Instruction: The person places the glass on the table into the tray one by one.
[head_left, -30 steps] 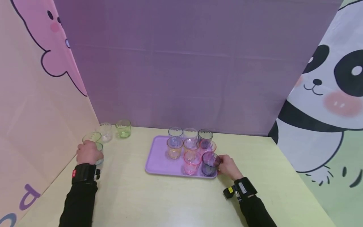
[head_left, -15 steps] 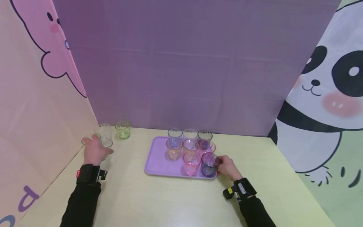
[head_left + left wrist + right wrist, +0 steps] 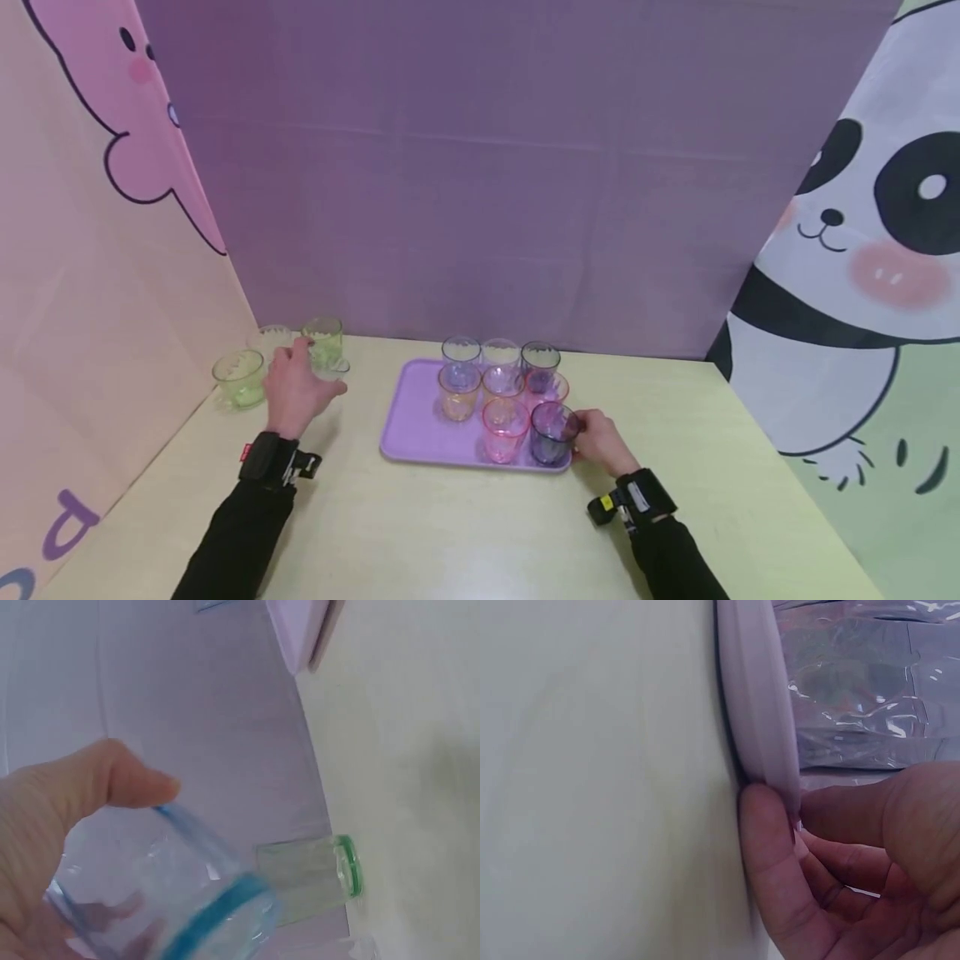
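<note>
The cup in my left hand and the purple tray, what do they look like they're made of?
The bluish cup seems to be glass, or possibly hard clear plastic, with a glossy finish: its wall is see-through and catches highlights. The purple tray looks like moulded plastic, smooth and fairly matte: one even colour, rounded corners, a raised rim.

The person wears long black sleeves, the left sleeve and the right sleeve both plain and ending short of the wrist. Just behind the bare left hand sits a broad black wristband with a small red tag on its outer side and a small dark camera on its inner side. Behind the bare right hand, a matching black strap carries a whitish label and a boxy black camera module marked with a yellow patch.
</note>
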{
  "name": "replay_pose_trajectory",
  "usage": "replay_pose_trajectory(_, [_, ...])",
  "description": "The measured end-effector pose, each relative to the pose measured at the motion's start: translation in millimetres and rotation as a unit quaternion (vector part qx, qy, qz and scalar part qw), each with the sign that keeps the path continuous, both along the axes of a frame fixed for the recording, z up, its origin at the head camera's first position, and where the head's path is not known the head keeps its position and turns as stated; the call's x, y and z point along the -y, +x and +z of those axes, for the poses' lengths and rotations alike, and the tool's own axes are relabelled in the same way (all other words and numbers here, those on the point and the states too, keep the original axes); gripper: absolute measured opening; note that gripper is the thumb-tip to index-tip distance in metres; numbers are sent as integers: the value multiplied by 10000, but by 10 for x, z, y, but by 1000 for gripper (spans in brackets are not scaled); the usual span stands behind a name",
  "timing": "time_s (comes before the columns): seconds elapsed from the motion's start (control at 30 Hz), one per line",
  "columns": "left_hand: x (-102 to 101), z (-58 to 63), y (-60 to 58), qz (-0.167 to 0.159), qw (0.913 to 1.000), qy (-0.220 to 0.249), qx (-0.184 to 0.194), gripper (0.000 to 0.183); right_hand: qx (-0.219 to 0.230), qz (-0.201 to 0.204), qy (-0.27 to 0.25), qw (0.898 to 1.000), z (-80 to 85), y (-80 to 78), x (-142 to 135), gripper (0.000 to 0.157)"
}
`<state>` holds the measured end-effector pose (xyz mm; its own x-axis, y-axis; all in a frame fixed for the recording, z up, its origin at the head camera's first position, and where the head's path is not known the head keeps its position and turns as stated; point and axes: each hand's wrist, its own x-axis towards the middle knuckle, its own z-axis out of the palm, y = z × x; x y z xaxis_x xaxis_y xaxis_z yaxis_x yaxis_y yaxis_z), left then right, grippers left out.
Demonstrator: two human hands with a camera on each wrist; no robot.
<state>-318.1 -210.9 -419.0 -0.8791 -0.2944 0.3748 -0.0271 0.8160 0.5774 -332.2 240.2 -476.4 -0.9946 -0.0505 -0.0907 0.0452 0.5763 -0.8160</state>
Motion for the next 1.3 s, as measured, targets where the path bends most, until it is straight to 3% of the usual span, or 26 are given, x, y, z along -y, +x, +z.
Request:
replay_pose_trajectory(0.1, [-63,-25,-26,-45,9998,186,-83,86,-4,-24,3,10000,-1,-3,1,30])
replay_pose_trajectory(0.23, [-152,-45,-42,-375,9965,733,153,85,-12,-50,50,10000,2,1,3,30])
replay_pose_trajectory(0.37, [-277,-61,-56,-902,9880,1229,245,84,-10,-28,74,10000,6,11,3,29])
replay_pose_trajectory(0.63, [-626,-98,-43,-1765,9675,1785,297,81,-26,-6,76,10000,2,17,-4,29])
replay_pose_trajectory(1.13, [-1084,-195,48,-2271,9561,1740,629,81,-74,-5,-13,10000,-21,15,-7,26])
replay_pose_trajectory(1.3, [-1178,-184,89,-2233,9610,1523,579,89,-29,11,-62,10000,-18,6,-15,27])
